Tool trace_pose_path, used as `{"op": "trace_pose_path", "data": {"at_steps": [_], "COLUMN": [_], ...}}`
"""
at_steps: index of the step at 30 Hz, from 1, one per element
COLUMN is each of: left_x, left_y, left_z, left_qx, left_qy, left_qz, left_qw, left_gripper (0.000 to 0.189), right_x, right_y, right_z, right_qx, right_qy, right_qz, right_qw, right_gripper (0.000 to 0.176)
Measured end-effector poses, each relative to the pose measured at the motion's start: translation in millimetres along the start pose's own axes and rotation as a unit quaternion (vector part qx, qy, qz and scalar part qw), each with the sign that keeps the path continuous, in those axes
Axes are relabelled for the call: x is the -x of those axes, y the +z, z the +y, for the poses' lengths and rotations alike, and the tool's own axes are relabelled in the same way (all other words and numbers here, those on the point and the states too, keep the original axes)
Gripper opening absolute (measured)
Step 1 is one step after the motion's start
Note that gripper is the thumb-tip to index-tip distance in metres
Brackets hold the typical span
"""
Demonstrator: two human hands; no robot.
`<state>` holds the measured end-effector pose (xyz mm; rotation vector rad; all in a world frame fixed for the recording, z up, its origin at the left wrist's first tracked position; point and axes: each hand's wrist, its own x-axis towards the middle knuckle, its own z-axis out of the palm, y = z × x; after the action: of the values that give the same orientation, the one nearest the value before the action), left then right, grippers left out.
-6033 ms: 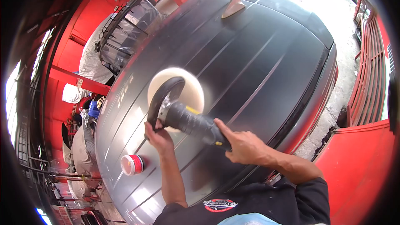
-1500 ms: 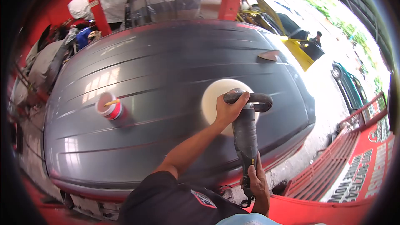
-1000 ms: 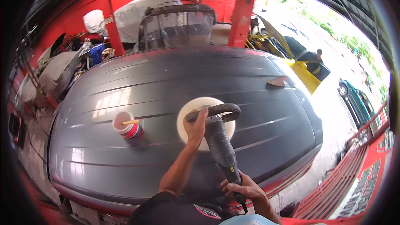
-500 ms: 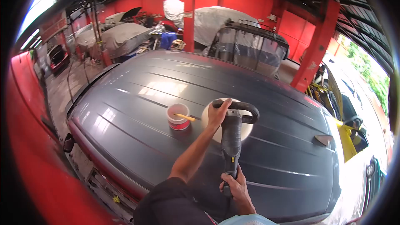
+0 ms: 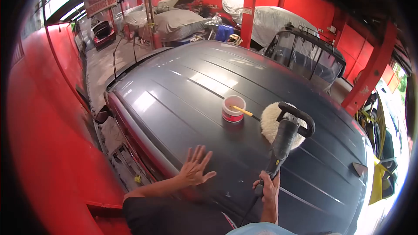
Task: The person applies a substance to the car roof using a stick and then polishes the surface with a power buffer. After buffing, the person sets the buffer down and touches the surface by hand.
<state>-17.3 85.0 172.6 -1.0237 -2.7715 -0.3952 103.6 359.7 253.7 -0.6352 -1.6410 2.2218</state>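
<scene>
My right hand point(image 5: 269, 187) is wrapped round the rear grip of a black car polisher point(image 5: 285, 137). The polisher's fluffy cream wool pad point(image 5: 271, 119) rests on the dark grey car roof point(image 5: 183, 117), and its black loop handle at the front is free. Off to the left, my left hand point(image 5: 196, 168) is over the near part of the roof, fingers spread, holding nothing. Between the pad and the windscreen side stands a small white and red tub point(image 5: 233, 112) with a yellow-handled brush point(image 5: 241, 111) leaning out of it.
A roof antenna fin point(image 5: 359, 169) sticks up at the right. Along the left runs a red wall point(image 5: 48, 126) close to the car. Behind the roof are covered cars point(image 5: 178, 24), a vehicle wrapped in plastic point(image 5: 305, 58) and a red pillar point(image 5: 370, 69).
My left hand has let go of the polisher's front handle and moved left and down over the roof, opening. The polisher's pad now shows still and fluffy. My view has turned left.
</scene>
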Motion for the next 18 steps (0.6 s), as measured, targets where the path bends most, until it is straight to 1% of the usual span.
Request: {"op": "trace_pose_path", "data": {"at_steps": [1,2,4,5,7,8,11,12,14,16,18], "left_x": [-0.3,-1.1,-5.9,-5.9,-6.8,-9.5,-6.9,-8.3,-7.0,-6.4,-7.3], "left_y": [-2.3,1.7,-3.9,-2.2,-7.7,-7.9,-7.5,-8.6,-7.8,-9.6,-11.9], "left_z": [3.2,1.2,0.9,7.0,4.0,3.6,4.0,3.3,3.3,2.3,3.0], "left_qx": [0.021,0.025,0.004,0.006,0.017,0.016,0.039,0.037,0.044,0.042,0.065], "left_qy": [-0.012,-0.032,-0.019,-0.026,-0.030,-0.042,-0.031,-0.038,-0.025,-0.027,-0.020], "left_qz": [-0.004,0.006,-0.030,-0.029,-0.032,-0.026,-0.021,-0.024,-0.011,-0.014,0.002], "left_qw": [1.000,0.999,0.999,0.999,0.999,0.999,0.999,0.998,0.999,0.999,0.998], "left_gripper": [0.089,0.088,0.087,0.087,0.085,0.085,0.083,0.083,0.083,0.083,0.082], "right_x": [2.4,2.3,1.6,2.6,-5.6,-10.4,-10.8,-11.9,-10.7,-14.0,-20.5], "right_y": [0.2,3.7,7.1,0.8,2.2,2.1,7.2,11.6,15.7,13.8,2.7], "right_z": [-1.6,8.0,14.4,16.9,21.2,23.5,32.2,33.1,38.8,43.2,54.0], "right_qx": [0.007,0.003,0.021,0.025,0.055,0.059,0.055,0.055,0.062,0.068,0.118], "right_qy": [0.003,-0.022,-0.037,-0.035,-0.032,-0.033,-0.031,-0.026,-0.038,-0.033,-0.082], "right_qz": [0.010,0.036,0.056,0.050,0.076,0.063,0.104,0.098,0.130,0.131,0.119], "right_qw": [1.000,0.999,0.997,0.998,0.995,0.996,0.993,0.993,0.989,0.988,0.982], "right_gripper": [0.060,0.043,0.040,0.040,0.037,0.037,0.033,0.033,0.032,0.033,0.040]}}
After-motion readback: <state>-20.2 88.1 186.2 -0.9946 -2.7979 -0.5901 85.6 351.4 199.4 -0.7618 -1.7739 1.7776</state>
